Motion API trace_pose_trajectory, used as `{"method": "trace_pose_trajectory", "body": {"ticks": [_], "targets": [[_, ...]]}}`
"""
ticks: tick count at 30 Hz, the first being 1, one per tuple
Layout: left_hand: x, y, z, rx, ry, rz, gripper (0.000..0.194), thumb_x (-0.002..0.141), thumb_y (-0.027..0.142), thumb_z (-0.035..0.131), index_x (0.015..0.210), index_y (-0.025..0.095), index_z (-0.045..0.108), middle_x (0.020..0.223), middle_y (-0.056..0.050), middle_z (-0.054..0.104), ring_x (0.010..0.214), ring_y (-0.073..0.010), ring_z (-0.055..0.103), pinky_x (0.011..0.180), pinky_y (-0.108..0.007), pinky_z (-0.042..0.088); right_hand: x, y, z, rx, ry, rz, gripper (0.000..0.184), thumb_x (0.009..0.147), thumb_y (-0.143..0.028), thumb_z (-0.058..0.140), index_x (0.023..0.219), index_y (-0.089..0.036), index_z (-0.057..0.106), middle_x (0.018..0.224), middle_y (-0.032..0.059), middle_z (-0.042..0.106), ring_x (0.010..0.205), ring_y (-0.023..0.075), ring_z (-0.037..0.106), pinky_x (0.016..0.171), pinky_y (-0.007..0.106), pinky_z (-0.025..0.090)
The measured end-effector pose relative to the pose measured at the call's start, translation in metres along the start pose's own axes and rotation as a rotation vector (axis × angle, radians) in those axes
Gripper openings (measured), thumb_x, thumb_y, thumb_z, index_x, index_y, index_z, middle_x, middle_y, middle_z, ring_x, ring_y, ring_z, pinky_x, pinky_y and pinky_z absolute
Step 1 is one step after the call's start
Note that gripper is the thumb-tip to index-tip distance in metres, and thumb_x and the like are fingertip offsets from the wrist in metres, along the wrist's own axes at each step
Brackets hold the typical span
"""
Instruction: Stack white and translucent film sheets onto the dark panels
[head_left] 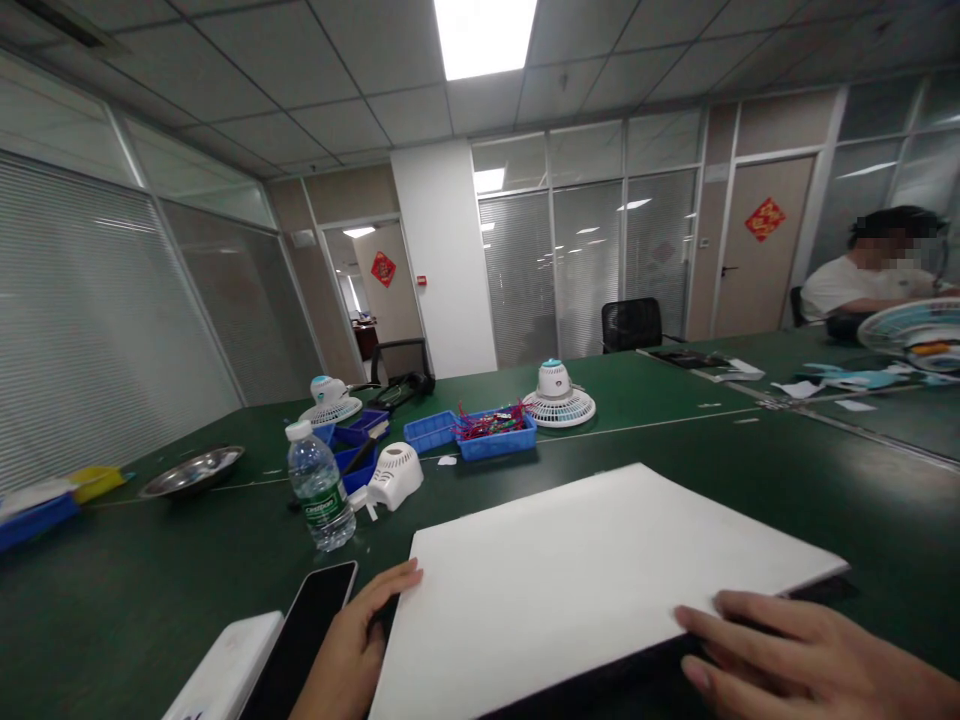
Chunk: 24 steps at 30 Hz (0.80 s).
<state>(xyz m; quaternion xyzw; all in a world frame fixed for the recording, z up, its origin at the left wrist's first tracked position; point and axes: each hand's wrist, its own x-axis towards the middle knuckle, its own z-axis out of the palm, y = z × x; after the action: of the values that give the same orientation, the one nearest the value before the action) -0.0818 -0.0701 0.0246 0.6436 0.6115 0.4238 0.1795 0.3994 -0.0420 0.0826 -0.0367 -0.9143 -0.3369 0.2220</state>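
Note:
A large white sheet (pixel 570 570), like paper or thin board, lies slightly raised over something black on the green table. My left hand (pixel 360 630) grips its left edge, with fingertips on top and the thumb side lower down. At the near right edge, my right hand (pixel 810 650) has its fingers on the rim and its thumb just below, closed on the sheet. Beside my left hand lie a black-screened phone (pixel 304 630) and a white box-like object (pixel 225 665). A water bottle (pixel 321 490) stands beyond them.
Several blue bins, one a tray of red wires (pixel 495 440), stand beyond the sheet near a white plastic housing (pixel 396 475). Fan parts (pixel 559 400) sit farther back. A metal dish (pixel 193 472) is at left; a person (pixel 862 280) sits at far right.

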Motion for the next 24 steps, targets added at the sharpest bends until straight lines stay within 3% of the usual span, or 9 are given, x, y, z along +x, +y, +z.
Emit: {"method": "trace_pose_trajectory", "body": {"ticks": [5,9,13,17,21,24], "targets": [[-0.002,0.004,0.009,0.156,-0.047,0.217,0.04,0.078,0.028,0.073,0.117,0.032,0.074,0.134,-0.007,0.068,0.124,-0.0275,0.064,0.106,-0.044,0.049,-0.011,0.006,0.013,0.036,0.169,0.065,0.04,0.096,-0.013,0.037,0.109,-0.023,0.073,0.124,0.0023,0.069,0.128,0.0273,0.056,0.105,0.044,0.047],[-0.004,0.013,0.005,0.265,-0.086,0.271,0.039,0.086,0.022,0.064,0.123,0.035,0.071,0.133,-0.003,0.068,0.124,-0.0242,0.064,0.106,-0.041,0.048,-0.022,0.007,0.026,0.099,0.182,0.123,0.043,0.101,-0.017,0.03,0.118,-0.021,0.07,0.12,0.0061,0.07,0.126,0.0233,0.057,0.105,0.041,0.046],[-0.007,0.024,0.0,0.292,-0.066,0.325,0.04,0.086,0.021,0.064,0.122,0.035,0.072,0.13,-0.002,0.07,0.121,-0.0233,0.066,0.105,-0.038,0.048,-0.022,0.004,0.03,0.091,0.163,0.153,0.035,0.099,-0.015,0.041,0.12,-0.019,0.069,0.113,0.0065,0.072,0.119,0.021,0.061,0.106,0.039,0.045],[-0.012,0.032,-0.001,0.282,-0.067,0.304,0.042,0.085,0.019,0.062,0.122,0.035,0.072,0.13,-0.001,0.07,0.121,-0.0228,0.066,0.106,-0.038,0.048,-0.022,-0.006,0.03,0.1,0.146,0.271,0.039,0.102,-0.017,0.034,0.121,-0.021,0.068,0.108,0.0063,0.072,0.111,0.0176,0.064,0.099,0.034,0.05],[-0.016,0.033,0.004,0.244,-0.073,0.214,0.04,0.085,0.021,0.061,0.121,0.035,0.073,0.133,-0.001,0.069,0.124,-0.0241,0.064,0.11,-0.04,0.045,-0.017,-0.006,0.022,0.034,0.17,0.352,0.033,0.095,-0.01,0.048,0.12,-0.019,0.067,0.109,0.0069,0.072,0.108,0.0191,0.066,0.093,0.034,0.054],[-0.016,0.028,0.011,0.202,-0.025,0.18,0.048,0.085,0.025,0.063,0.132,0.033,0.065,0.142,-0.003,0.062,0.132,-0.0255,0.057,0.114,-0.042,0.04,-0.005,0.004,0.003,-0.045,0.222,0.392,0.031,0.09,-0.008,0.056,0.116,-0.019,0.068,0.106,0.0068,0.072,0.104,0.0189,0.068,0.09,0.032,0.056]]}}
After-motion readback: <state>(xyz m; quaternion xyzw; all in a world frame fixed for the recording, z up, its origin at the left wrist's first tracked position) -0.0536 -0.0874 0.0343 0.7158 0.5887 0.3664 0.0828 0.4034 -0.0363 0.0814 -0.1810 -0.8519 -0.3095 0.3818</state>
